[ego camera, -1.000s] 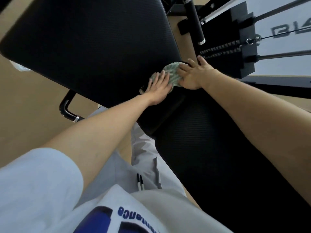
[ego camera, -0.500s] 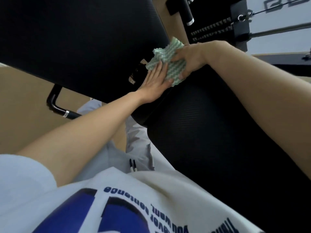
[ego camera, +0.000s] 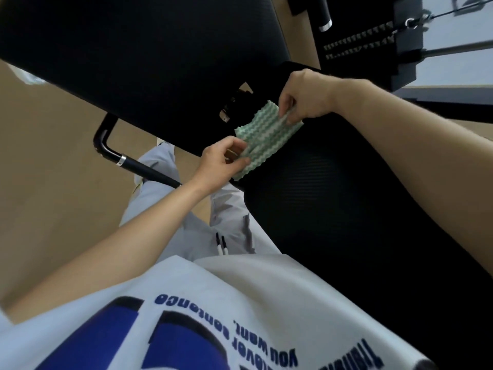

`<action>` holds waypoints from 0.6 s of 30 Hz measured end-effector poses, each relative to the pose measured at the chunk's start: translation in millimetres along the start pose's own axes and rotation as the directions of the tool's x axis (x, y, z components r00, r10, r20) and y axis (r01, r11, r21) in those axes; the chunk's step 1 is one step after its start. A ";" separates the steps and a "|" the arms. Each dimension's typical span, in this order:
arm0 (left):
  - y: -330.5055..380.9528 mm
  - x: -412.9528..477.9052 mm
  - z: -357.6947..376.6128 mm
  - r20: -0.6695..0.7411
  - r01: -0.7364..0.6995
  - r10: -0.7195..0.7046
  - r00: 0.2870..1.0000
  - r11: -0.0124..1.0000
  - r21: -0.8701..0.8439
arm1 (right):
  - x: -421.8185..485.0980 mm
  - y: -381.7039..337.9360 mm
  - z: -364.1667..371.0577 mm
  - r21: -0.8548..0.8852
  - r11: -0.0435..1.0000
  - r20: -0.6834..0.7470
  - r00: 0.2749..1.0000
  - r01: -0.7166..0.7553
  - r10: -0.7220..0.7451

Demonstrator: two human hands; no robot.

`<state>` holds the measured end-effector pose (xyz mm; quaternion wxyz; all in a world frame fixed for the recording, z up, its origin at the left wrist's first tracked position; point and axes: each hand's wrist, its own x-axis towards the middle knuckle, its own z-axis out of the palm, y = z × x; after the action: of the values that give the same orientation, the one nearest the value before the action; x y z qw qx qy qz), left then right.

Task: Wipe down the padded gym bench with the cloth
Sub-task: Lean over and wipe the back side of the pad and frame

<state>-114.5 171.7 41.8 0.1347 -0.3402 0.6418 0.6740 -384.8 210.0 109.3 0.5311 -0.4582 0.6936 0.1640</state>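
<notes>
Both hands have come up off the padding since a moment ago, when they lay flat on the cloth [ego camera: 266, 134] at the joint of the bench [ego camera: 333, 263]; now they hold it stretched between them. The left hand [ego camera: 218, 162] pinches the cloth's near lower corner between the thumb and curled fingers. The right hand [ego camera: 304, 94] grips the far upper edge, with its thumb and first fingers closed on a fold and its knuckles turned up. The cloth is green and white in wavy stripes with a scalloped edge. It spans the gap between the tilted back pad [ego camera: 133, 62] and the seat pad [ego camera: 346, 196], and its lower part overlaps the seat pad's top end. Whether it touches the pad there cannot be told. Just left of the cloth, a metal hinge [ego camera: 228, 113] shows in the dark gap. A black tube [ego camera: 106, 148] with a chrome ring bends out from under the back pad, over a tan floor [ego camera: 53, 196]. Beyond the right hand stands a black weight stack [ego camera: 373, 41] with a cable and rods. Grey trousers [ego camera: 160, 188] show below the left forearm, and a white shirt [ego camera: 240, 289] with blue print fills the bottom of the view.
</notes>
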 end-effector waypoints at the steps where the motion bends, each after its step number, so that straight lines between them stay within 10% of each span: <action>1: 3.8 -2.8 2.8 -0.004 -0.011 0.011 1.000 1.000 0.009 | -2.0 3.0 -1.7 -0.010 1.000 0.003 1.000 -0.003 0.003; 18: -19.5 -47.2 -12.3 0.109 -0.031 0.015 0.994 0.988 0.151 | 0.8 -37.9 21.9 -0.176 0.975 0.144 0.984 0.133 -0.108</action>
<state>-64.5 174.6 57.2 0.1870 -0.2847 0.6870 0.6419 -341.3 205.3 110.0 0.5405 -0.5350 0.6089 0.2255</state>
